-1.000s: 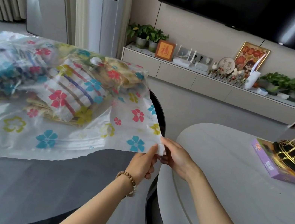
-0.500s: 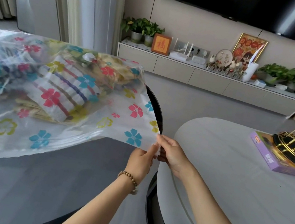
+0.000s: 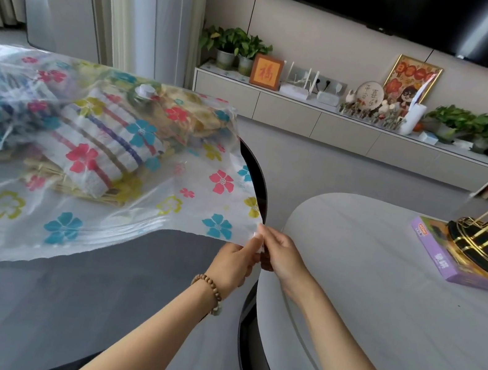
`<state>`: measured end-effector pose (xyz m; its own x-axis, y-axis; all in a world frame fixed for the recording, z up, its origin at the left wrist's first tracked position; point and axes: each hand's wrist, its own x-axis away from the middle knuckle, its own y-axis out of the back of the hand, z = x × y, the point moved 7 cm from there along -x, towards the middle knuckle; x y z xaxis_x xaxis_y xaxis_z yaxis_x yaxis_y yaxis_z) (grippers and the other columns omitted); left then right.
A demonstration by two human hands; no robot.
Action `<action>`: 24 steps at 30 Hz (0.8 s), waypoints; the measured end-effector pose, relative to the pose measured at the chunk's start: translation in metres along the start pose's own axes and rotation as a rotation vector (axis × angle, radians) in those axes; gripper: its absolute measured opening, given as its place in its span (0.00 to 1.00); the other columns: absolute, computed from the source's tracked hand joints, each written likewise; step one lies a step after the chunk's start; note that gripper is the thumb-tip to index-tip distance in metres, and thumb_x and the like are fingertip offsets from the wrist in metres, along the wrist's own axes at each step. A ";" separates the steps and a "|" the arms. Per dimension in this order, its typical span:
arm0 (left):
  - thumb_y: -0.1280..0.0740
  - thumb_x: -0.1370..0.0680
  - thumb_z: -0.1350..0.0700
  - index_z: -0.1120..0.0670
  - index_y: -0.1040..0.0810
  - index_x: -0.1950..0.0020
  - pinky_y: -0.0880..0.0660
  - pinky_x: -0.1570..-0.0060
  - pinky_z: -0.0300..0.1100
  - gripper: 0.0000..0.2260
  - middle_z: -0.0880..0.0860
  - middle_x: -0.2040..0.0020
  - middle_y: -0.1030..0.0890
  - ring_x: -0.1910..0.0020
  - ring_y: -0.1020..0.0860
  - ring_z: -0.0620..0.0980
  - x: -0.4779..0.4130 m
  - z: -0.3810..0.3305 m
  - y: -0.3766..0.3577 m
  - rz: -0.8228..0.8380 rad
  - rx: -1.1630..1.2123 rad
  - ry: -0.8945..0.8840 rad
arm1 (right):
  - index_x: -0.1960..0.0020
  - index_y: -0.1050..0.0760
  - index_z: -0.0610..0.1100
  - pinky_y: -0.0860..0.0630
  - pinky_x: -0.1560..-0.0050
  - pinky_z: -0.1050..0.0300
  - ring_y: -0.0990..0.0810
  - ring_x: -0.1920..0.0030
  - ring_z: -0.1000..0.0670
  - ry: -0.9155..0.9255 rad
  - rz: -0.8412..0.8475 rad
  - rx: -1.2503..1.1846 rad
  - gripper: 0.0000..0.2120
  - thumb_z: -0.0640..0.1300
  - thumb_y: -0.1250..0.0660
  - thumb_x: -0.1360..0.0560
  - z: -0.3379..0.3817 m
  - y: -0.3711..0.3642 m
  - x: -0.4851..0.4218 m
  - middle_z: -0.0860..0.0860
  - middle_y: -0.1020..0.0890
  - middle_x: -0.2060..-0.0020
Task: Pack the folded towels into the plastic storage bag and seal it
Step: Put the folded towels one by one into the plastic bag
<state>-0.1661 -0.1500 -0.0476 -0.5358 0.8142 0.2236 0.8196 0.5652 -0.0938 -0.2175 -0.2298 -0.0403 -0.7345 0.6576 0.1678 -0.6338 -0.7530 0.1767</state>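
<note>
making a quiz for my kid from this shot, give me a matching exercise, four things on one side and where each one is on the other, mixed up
Things:
1. striped towel
2. bead bracelet
3. purple box
4. white valve cap

Places:
A. on the light round table, under the gold rack
B. inside the flowered plastic bag
C. on top of the bag, at its far side
D. on the left wrist

Pairs: 1-B, 2-D, 3-A, 4-C

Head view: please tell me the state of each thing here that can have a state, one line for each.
Plastic storage bag: lying on the dark table, its near corner lifted and pinched; I cannot tell whether it is sealed.
Folded towels: inside the bag.
Valve cap: on the bag's top.
Left hand: pinching the bag's corner.
Right hand: pinching the same corner.
Television: screen dark.
</note>
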 end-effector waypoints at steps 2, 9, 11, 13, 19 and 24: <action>0.41 0.21 0.48 0.53 0.30 0.66 0.41 0.81 0.32 0.16 0.44 0.77 0.34 0.82 0.39 0.40 -0.001 0.000 0.001 -0.041 0.029 -0.016 | 0.44 0.21 0.44 0.29 0.66 0.72 0.21 0.66 0.64 0.065 -0.032 0.027 0.15 0.46 0.45 0.18 0.006 0.001 0.000 0.57 0.17 0.64; 0.40 0.21 0.51 0.53 0.31 0.65 0.41 0.82 0.31 0.14 0.43 0.80 0.34 0.83 0.39 0.39 -0.002 0.003 0.009 -0.080 0.139 0.017 | 0.54 0.19 0.48 0.31 0.73 0.69 0.27 0.74 0.61 0.003 -0.058 -0.066 0.15 0.46 0.43 0.18 0.000 0.008 -0.001 0.58 0.20 0.73; 0.40 0.20 0.51 0.52 0.31 0.64 0.42 0.81 0.32 0.13 0.44 0.78 0.35 0.82 0.40 0.40 -0.001 0.004 0.011 -0.082 0.137 0.019 | 0.56 0.20 0.47 0.38 0.76 0.68 0.35 0.78 0.60 -0.001 -0.058 -0.076 0.15 0.46 0.44 0.18 0.001 0.011 0.000 0.57 0.27 0.78; 0.42 0.20 0.50 0.52 0.32 0.66 0.42 0.81 0.32 0.15 0.43 0.79 0.35 0.82 0.40 0.40 -0.001 0.005 0.010 -0.070 0.124 0.033 | 0.59 0.21 0.47 0.41 0.77 0.67 0.38 0.77 0.57 0.013 -0.093 -0.044 0.16 0.46 0.44 0.18 0.003 0.014 0.002 0.55 0.33 0.78; 0.41 0.22 0.46 0.52 0.36 0.72 0.41 0.81 0.33 0.20 0.44 0.81 0.36 0.83 0.40 0.41 -0.006 0.003 0.003 -0.055 0.076 0.100 | 0.56 0.20 0.47 0.40 0.77 0.67 0.38 0.79 0.58 -0.029 -0.095 -0.032 0.14 0.51 0.41 0.20 -0.001 0.002 0.011 0.58 0.35 0.81; 0.38 0.22 0.49 0.53 0.37 0.71 0.43 0.82 0.33 0.19 0.43 0.82 0.39 0.83 0.42 0.41 -0.004 0.004 0.013 -0.163 0.237 0.106 | 0.64 0.26 0.46 0.46 0.81 0.68 0.44 0.82 0.59 -0.063 -0.138 -0.267 0.15 0.45 0.40 0.20 -0.004 0.015 0.008 0.58 0.41 0.82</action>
<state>-0.1540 -0.1451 -0.0541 -0.6218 0.6991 0.3530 0.6480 0.7124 -0.2695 -0.2341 -0.2357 -0.0402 -0.6254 0.7482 0.2215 -0.7743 -0.6302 -0.0575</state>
